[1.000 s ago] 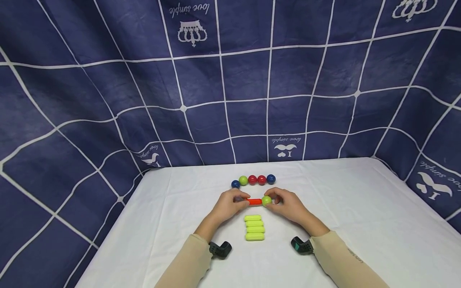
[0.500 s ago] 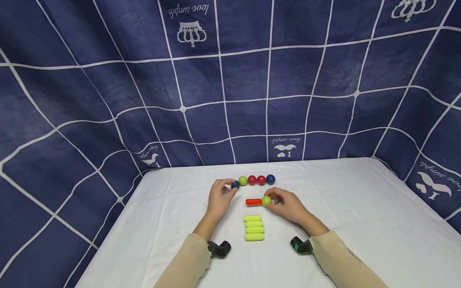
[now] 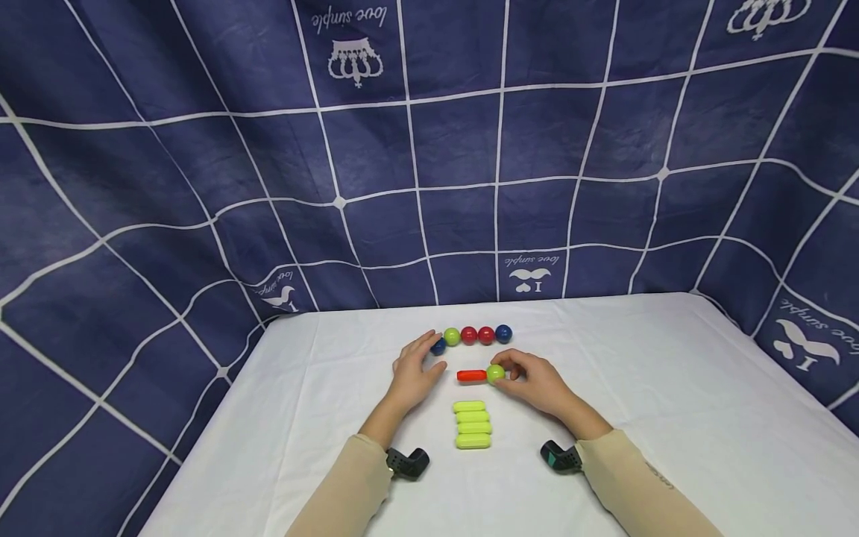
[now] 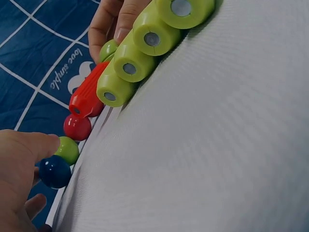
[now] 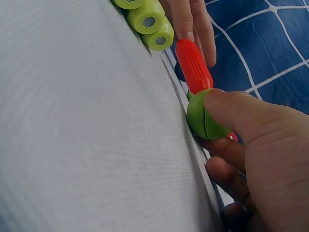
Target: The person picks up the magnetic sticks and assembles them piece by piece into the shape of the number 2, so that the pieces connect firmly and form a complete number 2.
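Note:
My right hand (image 3: 535,379) pinches a glossy green ball (image 5: 202,116) between thumb and fingers. A ridged red rod (image 3: 472,376) points left from that ball, its end meeting it. Fingers fairly straight and thumb spread apart, my left hand (image 3: 413,374) reaches to a dark blue ball (image 4: 54,171). In the head view its fingertips overlap the top of this ball, which is the left end of a row at the back. Beside the blue ball in that row come another green ball (image 3: 452,336), two red balls (image 3: 468,335) and a second blue ball (image 3: 503,333).
Several yellow-green rods (image 3: 473,427) lie stacked side by side between the forearms, with grey metal discs in their ends. All of it lies on a white cloth-covered table (image 3: 322,462). A dark blue checked curtain (image 3: 376,246) hangs behind and at both sides.
My left hand has left the red rod and moved back and left to the blue ball, its thumb and fingers now spread wider. My right hand keeps its hold on the green ball.

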Motion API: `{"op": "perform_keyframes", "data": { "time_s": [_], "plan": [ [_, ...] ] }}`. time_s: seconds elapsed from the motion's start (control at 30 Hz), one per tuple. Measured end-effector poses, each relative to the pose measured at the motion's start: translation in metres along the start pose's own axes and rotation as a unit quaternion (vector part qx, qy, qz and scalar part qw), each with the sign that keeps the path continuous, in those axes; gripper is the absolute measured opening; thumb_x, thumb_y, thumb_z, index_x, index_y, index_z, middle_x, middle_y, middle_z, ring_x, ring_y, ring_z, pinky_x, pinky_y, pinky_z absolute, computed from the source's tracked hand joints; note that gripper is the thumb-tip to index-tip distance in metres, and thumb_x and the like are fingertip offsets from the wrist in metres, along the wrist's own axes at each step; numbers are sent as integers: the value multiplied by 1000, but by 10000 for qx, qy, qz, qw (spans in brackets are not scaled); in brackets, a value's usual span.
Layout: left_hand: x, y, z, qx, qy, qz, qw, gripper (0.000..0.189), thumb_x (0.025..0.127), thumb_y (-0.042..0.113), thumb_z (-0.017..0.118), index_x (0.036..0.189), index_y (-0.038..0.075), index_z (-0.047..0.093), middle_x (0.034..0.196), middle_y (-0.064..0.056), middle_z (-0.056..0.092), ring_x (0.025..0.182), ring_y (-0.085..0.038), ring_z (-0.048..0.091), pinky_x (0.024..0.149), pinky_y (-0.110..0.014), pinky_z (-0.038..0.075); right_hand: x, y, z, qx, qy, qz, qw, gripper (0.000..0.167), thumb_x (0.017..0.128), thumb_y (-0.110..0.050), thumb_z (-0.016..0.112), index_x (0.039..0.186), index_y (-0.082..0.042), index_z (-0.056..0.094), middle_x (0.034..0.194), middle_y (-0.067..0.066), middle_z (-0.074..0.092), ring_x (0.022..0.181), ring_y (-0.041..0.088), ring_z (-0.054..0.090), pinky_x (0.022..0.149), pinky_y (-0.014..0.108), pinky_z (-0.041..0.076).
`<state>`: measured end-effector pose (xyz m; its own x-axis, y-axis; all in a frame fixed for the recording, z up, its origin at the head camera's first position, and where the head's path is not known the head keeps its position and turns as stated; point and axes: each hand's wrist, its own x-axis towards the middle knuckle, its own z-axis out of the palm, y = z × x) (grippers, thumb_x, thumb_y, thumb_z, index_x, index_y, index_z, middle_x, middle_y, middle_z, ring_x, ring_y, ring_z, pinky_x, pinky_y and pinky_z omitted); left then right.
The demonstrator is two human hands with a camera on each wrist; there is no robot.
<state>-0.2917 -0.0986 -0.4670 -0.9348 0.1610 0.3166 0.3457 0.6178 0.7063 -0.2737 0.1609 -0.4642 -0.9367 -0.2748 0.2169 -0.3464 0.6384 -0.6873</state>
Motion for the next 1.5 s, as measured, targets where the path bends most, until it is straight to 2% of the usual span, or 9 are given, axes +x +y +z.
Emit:
{"op": "perform_keyframes", "data": {
  "time_s": [0.4,0.6,0.8,1.0,1.17,1.33,1.5],
  "plan": [
    [-1,0,2,113,205,-224,9995,46,85,16,77,128,20,63,131,-10,57,127,-33,49,106,-58,30,0,1,1,-60,7,12,10000,29,84,-25,80,112,-26,68,92,-9,65,81,10,53,71,24,43],
    [0,0,2,-37,294,-209,9993,35,82,13,80,113,18,63,122,-7,67,120,-31,57,105,-56,31,0,1,1,-25,-5,82,10000,30,84,-25,80,112,-26,68,90,-8,64,81,11,53,71,24,43],
    [1,-1,2,-89,424,-285,9987,27,81,13,81,99,17,61,109,-5,69,111,-28,60,100,-54,34,0,-1,1,-68,-16,127,9999,31,84,-24,80,112,-26,68,89,-9,64,81,11,54,71,24,44],
    [1,-2,2,-134,420,-298,9986,27,80,14,82,97,17,61,106,-6,72,106,-25,66,103,-54,34,0,-1,1,-76,-51,100,9999,31,84,-25,80,113,-25,68,90,-9,63,81,11,54,70,24,44],
    [0,-2,2,-246,206,-286,9991,28,81,14,80,101,20,61,108,-4,73,107,-24,67,106,-54,32,0,0,1,-20,-16,101,9999,31,84,-24,80,112,-25,68,91,-8,64,81,12,54,71,24,44],
    [-2,-1,1,-587,-168,-261,9978,29,82,11,77,105,20,60,108,-2,68,102,-19,65,101,-48,45,-1,1,1,12,61,54,10000,31,84,-24,80,113,-24,68,93,-9,65,80,10,54,69,22,43],
    [-4,2,-1,-750,-545,-105,9956,31,82,10,74,107,20,60,106,-3,66,96,-16,61,94,-43,47,0,3,1,82,134,51,9999,31,85,-23,79,113,-23,67,93,-8,66,80,10,54,68,23,43]
  ]
}}
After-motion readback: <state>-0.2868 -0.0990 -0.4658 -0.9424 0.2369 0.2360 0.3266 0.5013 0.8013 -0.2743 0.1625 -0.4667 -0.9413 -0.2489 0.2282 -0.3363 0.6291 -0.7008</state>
